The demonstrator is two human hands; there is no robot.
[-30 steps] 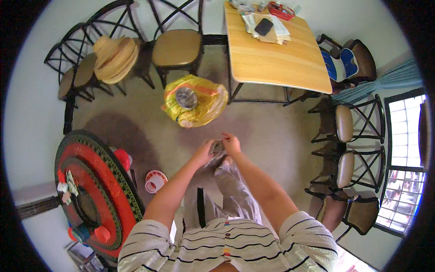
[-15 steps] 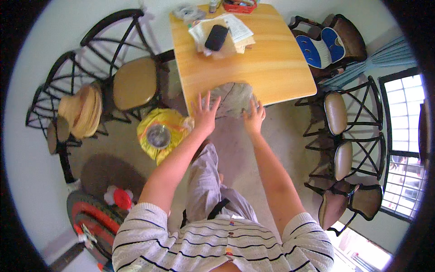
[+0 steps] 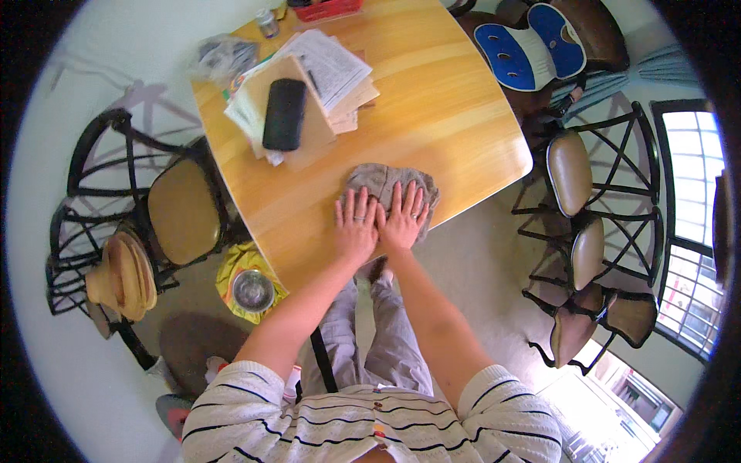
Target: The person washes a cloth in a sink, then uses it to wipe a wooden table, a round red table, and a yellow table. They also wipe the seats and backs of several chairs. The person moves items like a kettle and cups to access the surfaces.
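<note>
A crumpled grey-brown cloth lies on the wooden table close to its near edge. My left hand rests flat on the cloth's left part with the fingers stretched forward. Beside it, my right hand presses on the cloth's right part, fingers also spread; the thumbs nearly meet. Part of the cloth is hidden under both hands, and its right corner reaches the table edge.
Left of the cloth, farther back, a black case lies on papers. A plastic bag, small bottle and red basket stand behind. Chairs line both sides; a metal bowl sits by the left corner.
Both hands have come down and together onto the cloth, which now lies flatter on the table. The view has moved nearer the table, and the papers appear farther left.
</note>
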